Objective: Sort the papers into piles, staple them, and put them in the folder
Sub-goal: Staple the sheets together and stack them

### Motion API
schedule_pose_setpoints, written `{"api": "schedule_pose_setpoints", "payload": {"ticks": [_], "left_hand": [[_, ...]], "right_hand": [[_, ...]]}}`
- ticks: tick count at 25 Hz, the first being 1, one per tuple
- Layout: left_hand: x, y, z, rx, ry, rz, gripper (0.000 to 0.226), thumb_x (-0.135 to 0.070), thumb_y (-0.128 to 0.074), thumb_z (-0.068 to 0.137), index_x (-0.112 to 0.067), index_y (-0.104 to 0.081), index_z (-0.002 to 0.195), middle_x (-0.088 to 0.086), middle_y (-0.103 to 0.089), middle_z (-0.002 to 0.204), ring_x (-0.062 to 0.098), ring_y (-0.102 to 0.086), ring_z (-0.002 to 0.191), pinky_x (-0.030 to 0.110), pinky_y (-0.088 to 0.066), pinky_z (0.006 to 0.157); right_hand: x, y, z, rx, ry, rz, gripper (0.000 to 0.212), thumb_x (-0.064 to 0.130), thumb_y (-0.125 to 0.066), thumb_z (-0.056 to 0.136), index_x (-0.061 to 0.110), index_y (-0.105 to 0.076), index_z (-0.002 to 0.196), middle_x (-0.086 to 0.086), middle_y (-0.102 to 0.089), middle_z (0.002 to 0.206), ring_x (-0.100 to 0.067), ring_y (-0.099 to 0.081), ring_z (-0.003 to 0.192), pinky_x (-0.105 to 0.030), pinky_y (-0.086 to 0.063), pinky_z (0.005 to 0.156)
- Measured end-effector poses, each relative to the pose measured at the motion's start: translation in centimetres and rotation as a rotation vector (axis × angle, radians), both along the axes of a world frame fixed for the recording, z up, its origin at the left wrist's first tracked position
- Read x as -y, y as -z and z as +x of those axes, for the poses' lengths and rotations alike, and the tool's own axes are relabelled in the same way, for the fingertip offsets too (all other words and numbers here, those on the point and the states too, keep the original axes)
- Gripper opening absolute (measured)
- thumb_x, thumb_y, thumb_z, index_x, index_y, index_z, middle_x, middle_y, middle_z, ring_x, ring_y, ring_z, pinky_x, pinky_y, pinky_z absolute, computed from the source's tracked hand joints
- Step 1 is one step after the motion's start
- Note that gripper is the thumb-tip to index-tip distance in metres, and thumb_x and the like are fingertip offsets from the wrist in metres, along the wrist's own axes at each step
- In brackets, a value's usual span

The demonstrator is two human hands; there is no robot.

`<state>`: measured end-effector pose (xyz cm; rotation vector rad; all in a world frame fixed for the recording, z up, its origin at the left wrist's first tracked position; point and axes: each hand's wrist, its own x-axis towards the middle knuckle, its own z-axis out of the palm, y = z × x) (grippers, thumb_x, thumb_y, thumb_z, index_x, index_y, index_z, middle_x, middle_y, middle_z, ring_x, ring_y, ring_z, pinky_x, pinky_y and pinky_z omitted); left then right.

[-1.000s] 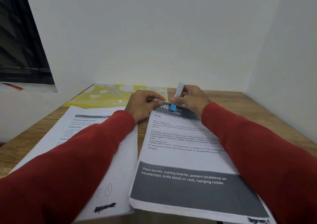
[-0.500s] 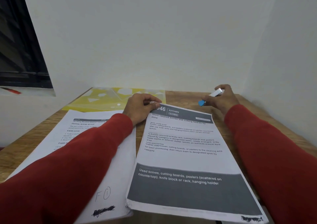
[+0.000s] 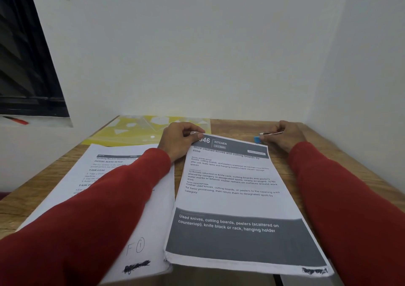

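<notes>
While our left hand [image 3: 178, 141] pinches the top-left corner of the grey-banded printed paper stack [image 3: 232, 198], our right hand [image 3: 282, 135] at two o'clock grips the slim silver stapler with a blue tip [image 3: 264, 135]. The translucent yellow plastic folder [image 3: 140, 130] lies at eleven o'clock on the wooden table [image 3: 236, 126].

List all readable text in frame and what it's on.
Right stack, header: "46 KITCHEN"
Title: "Store cleaned knives and cutting boards by zone"
Grey band: "Used knives, cutting boards, peelers (scattered on countertop), knife block or rack, hanging holder"
Left stack: "INITIAL SCENE SETUP", "TASK GOAL"; handwritten "F 1", the 1 circled
Left stack's body text is blurred; both scribbles unreadable.
</notes>
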<state>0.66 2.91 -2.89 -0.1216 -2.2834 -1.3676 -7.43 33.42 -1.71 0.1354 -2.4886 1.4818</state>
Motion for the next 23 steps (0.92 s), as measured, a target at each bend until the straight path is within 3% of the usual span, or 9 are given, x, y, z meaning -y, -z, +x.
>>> {"api": "schedule_pose_setpoints", "payload": {"ticks": [4, 7, 8, 10, 12, 14, 17, 21, 23], "left_hand": [[0.1, -0.2, -0.2, -0.003, 0.003, 0.069, 0.012, -0.016, -0.077, 0.084, -0.028, -0.076, 0.083, -0.002, -0.073, 0.081, 0.012, -0.068, 0.077, 0.025, -0.055, 0.072], [0.1, -0.3, -0.1, -0.035, 0.012, 0.111, 0.010, -0.013, -0.076, 0.084, -0.023, -0.078, 0.085, -0.005, -0.073, 0.082, 0.015, -0.071, 0.083, 0.030, -0.059, 0.077], [0.1, -0.3, 0.0, -0.053, 0.014, 0.124, 0.009, -0.013, -0.076, 0.084, -0.022, -0.078, 0.085, -0.004, -0.074, 0.084, 0.015, -0.072, 0.085, 0.030, -0.058, 0.078], [0.1, -0.6, 0.1, -0.092, 0.028, 0.158, 0.009, -0.014, -0.076, 0.084, -0.023, -0.078, 0.085, -0.004, -0.076, 0.085, 0.014, -0.072, 0.086, 0.030, -0.057, 0.080], [0.0, -1.2, 0.4, -0.125, 0.037, 0.182, 0.011, -0.015, -0.077, 0.084, -0.026, -0.078, 0.084, -0.004, -0.076, 0.085, 0.010, -0.070, 0.084, 0.029, -0.056, 0.081], [-0.3, -1.8, 1.0, -0.136, 0.038, 0.204, 0.012, -0.016, -0.078, 0.083, -0.028, -0.079, 0.083, -0.003, -0.076, 0.085, 0.008, -0.068, 0.082, 0.029, -0.055, 0.081], [-0.7, -3.6, 2.6, -0.154, 0.087, 0.223, 0.010, -0.016, -0.078, 0.084, -0.026, -0.080, 0.087, 0.000, -0.075, 0.086, 0.011, -0.068, 0.083, 0.038, -0.057, 0.086], [-2.1, -9.2, 5.7, -0.252, 0.153, 0.322, 0.019, -0.023, -0.074, 0.088, -0.022, -0.074, 0.107, 0.003, -0.076, 0.091, 0.016, -0.072, 0.085, 0.036, -0.059, 0.079], [-3.0, -11.4, 7.7, -0.207, 0.271, 0.420, 0.030, -0.028, -0.071, 0.090, -0.017, -0.066, 0.118, 0.008, -0.076, 0.098, 0.023, -0.074, 0.087, 0.036, -0.061, 0.075]], "right_hand": [[-0.4, 0.1, 0.6, 0.082, -0.102, -0.054, 0.020, 0.007, -0.084, 0.075, 0.013, -0.065, 0.077, -0.013, -0.071, 0.084, -0.006, -0.062, 0.058, -0.020, -0.050, 0.057], [-0.7, 0.5, 0.6, -0.005, -0.032, -0.007, 0.019, 0.027, -0.085, 0.072, 0.018, -0.070, 0.081, -0.008, -0.075, 0.092, -0.015, -0.069, 0.077, -0.041, -0.059, 0.081], [-0.6, 0.2, 1.0, -0.078, 0.005, -0.044, 0.023, 0.035, -0.083, 0.073, 0.021, -0.071, 0.085, -0.002, -0.074, 0.093, -0.017, -0.069, 0.086, -0.041, -0.057, 0.086], [-0.1, -1.1, 3.1, -0.163, -0.044, -0.164, 0.023, 0.038, -0.074, 0.085, 0.027, -0.069, 0.104, 0.005, -0.071, 0.100, -0.011, -0.066, 0.095, -0.025, -0.052, 0.082], [0.8, -2.0, 5.3, -0.128, -0.234, -0.195, 0.027, 0.023, -0.071, 0.091, 0.030, -0.065, 0.117, 0.007, -0.070, 0.104, -0.006, -0.066, 0.091, -0.019, -0.051, 0.079], [1.6, -2.1, 6.5, -0.135, -0.298, -0.162, 0.022, 0.008, -0.070, 0.089, 0.025, -0.072, 0.103, 0.006, -0.073, 0.094, -0.006, -0.066, 0.080, -0.021, -0.051, 0.073], [1.6, -3.3, 8.1, -0.196, -0.220, -0.232, 0.018, 0.000, -0.071, 0.086, 0.018, -0.075, 0.085, 0.005, -0.075, 0.078, -0.004, -0.065, 0.071, -0.023, -0.048, 0.068], [1.1, -8.5, 10.6, -0.388, -0.154, -0.300, 0.011, 0.001, -0.075, 0.082, 0.011, -0.078, 0.087, 0.000, -0.076, 0.082, -0.002, -0.067, 0.071, -0.018, -0.050, 0.070], [1.1, -12.0, 11.9, -0.494, -0.132, -0.360, 0.011, 0.003, -0.076, 0.081, 0.010, -0.078, 0.089, -0.002, -0.076, 0.083, -0.004, -0.068, 0.074, -0.020, -0.051, 0.071]]}}
